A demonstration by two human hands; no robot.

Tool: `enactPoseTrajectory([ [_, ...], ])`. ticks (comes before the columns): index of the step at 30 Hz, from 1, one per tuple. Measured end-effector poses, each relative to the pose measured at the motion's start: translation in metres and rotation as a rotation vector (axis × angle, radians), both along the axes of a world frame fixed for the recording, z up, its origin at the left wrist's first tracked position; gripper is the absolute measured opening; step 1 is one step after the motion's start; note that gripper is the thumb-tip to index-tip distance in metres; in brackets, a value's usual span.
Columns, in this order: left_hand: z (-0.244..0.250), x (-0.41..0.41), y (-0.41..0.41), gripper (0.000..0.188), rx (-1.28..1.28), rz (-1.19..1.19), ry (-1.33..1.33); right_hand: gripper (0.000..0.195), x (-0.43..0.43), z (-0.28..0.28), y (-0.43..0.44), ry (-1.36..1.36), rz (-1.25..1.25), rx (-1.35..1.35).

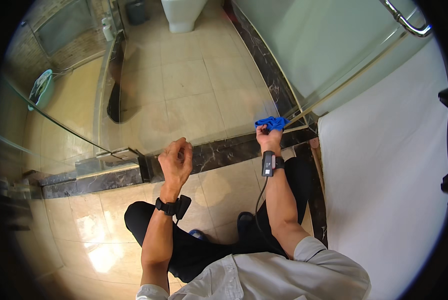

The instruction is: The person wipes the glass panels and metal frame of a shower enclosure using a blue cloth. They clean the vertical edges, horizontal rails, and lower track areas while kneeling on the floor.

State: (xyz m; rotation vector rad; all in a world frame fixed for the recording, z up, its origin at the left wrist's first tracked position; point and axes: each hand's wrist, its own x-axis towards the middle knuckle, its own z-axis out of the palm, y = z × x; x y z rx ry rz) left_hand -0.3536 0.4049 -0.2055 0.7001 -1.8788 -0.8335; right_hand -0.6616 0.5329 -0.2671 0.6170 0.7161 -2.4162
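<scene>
My right hand (269,137) grips a bunched blue cloth (272,122) at the lower corner of the framed glass door, just above the dark marble threshold (224,153). The cloth hides parts of my fingertips. My left hand (176,161) is raised over the same threshold, fingers curled towards the thumb, with no object visible in it. A strapped device sits on each wrist.
The glass door (332,52) with a chrome handle (407,24) is at the upper right, beside a white wall (381,172). Glass shower panels meet a metal hinge (118,154) at left. Beyond are a toilet (182,15) and a turquoise basin (46,95).
</scene>
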Motion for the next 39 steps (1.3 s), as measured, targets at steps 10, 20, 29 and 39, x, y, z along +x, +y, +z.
enactPoseTrajectory([
  [10,0.004,0.005,-0.006,0.007,-0.059,0.163,0.166,0.021,0.230,0.060,-0.088,0.153,0.367,-0.093],
  [20,0.006,0.014,-0.009,0.009,0.020,0.119,0.212,0.016,0.043,0.125,-0.009,0.545,-0.082,0.050],
  [29,-0.007,0.017,-0.008,0.010,0.010,0.135,0.152,0.017,0.170,0.115,-0.063,1.285,-0.141,0.762],
  [39,-0.006,0.015,-0.007,0.011,0.101,0.166,0.235,0.034,0.114,0.162,-0.037,2.039,-0.552,1.087],
])
